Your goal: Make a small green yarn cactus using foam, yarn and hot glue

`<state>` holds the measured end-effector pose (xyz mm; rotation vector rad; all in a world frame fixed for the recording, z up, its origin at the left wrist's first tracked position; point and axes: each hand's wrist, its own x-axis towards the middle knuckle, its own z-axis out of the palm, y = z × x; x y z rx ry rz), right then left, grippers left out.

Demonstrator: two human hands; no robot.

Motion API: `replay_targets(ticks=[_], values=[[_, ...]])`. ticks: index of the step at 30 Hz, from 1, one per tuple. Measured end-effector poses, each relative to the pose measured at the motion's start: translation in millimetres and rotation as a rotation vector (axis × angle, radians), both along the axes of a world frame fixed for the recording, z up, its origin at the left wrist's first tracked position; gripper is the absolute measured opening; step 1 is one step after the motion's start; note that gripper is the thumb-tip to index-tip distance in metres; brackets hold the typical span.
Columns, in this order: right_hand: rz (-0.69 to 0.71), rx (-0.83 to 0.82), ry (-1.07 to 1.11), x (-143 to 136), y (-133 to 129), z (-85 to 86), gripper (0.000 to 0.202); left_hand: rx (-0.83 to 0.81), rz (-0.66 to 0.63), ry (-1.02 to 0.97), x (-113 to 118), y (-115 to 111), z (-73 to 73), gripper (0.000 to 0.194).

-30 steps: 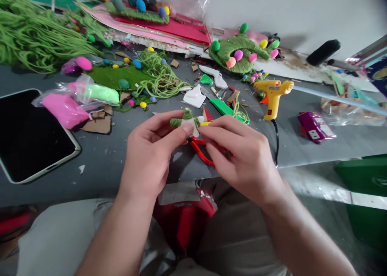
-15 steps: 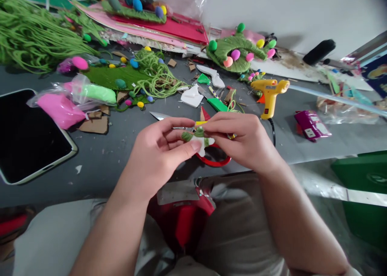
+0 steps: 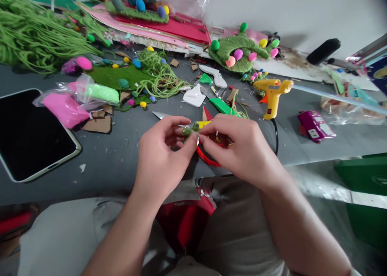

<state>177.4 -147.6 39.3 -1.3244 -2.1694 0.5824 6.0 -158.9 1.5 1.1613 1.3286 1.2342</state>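
Note:
Held up above the near edge of the table is a small white star cutout (image 3: 198, 140) partly wrapped in green yarn (image 3: 188, 131). My left hand (image 3: 166, 145) pinches it between thumb and fingers, hiding most of the white part. My right hand (image 3: 236, 145) is closed at its right side, thumb and forefinger meeting at the piece. Below and behind the hands lie scissors with red handles (image 3: 208, 158), their blade (image 3: 159, 115) showing left of the fingers. A green-handled cutter (image 3: 220, 105) rests just beyond.
A yellow glue gun (image 3: 272, 96) stands right of the hands, its black cord trailing forward. At left are a tablet (image 3: 21, 134), bags of pink clay (image 3: 62, 108) and green yarn strands (image 3: 39, 34). White scraps (image 3: 194, 96) and a purple packet (image 3: 316, 126) also lie on the table.
The star piece has turned within my fingers, so its white points are now mostly covered. My right thumb and forefinger have moved left against it.

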Motion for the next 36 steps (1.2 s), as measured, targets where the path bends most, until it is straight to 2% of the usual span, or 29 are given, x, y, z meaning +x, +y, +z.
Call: replay_targets(ticks=[5, 10, 15, 22, 28, 31, 36], values=[[0.026, 0.073, 0.038, -4.6, -7.8, -4.3, 0.017, 0.022, 0.133, -0.105, 1.0, 2.8, 1.2, 0.028], [0.019, 0.144, 0.076, -2.8, -12.4, -8.6, 0.024, 0.028, 0.171, -0.317, -2.2, 7.0, -2.6, 0.032], [0.02, 0.14, 0.103, -1.0, -12.4, -9.7, 0.026, -0.027, 0.122, -0.458, -4.1, 7.9, -1.2, 0.033], [0.052, 0.114, 0.138, -0.4, -8.7, -4.9, 0.025, -0.127, 0.01, -0.582, -9.1, 5.7, 8.2, 0.031], [0.072, 0.032, 0.218, 8.1, 1.3, -5.1, 0.027, -0.208, -0.175, -0.547, -13.4, 3.8, 10.5, 0.035], [0.078, 0.017, 0.207, 12.3, 5.4, -3.7, 0.021, -0.226, -0.243, -0.494, -13.9, 3.2, 9.9, 0.038], [0.004, 0.012, 0.115, 17.9, 10.7, 0.6, 0.01, -0.222, -0.178, -0.266, -7.7, 2.1, 10.2, 0.042]])
